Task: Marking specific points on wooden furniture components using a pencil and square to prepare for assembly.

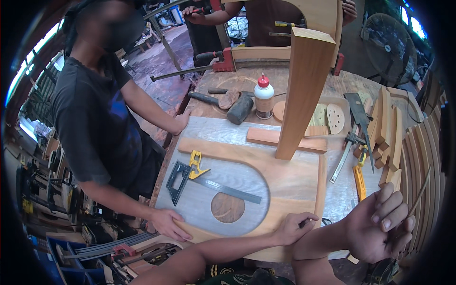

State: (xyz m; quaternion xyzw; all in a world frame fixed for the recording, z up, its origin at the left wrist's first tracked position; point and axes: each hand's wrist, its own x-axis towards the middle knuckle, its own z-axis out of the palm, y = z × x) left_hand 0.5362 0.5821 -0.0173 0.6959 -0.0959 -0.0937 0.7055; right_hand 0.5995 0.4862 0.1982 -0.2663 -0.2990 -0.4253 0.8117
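My left hand [297, 230] rests on the pale wooden panel [289, 187] beside my right forearm, fingers curled around something dark I cannot make out. My right hand [377, 223] is raised at the right, fingers loosely curled and apart, holding nothing. The panel has a curved cutout over a grey board [247, 217] with a round hole. A black square [176, 183] and a yellow-headed combination square [197, 166] lie inside the cutout. An upright wooden post [304, 90] stands at the panel's back, beside a short wooden block [259, 137].
A co-worker [92, 123] at left rests both hands on the workpiece. Another person [209, 14] works behind a clamped frame [256, 53]. A glue bottle [263, 99], mallet [240, 111], bar clamp [339, 159] and curved wooden pieces [394, 142] surround the panel.
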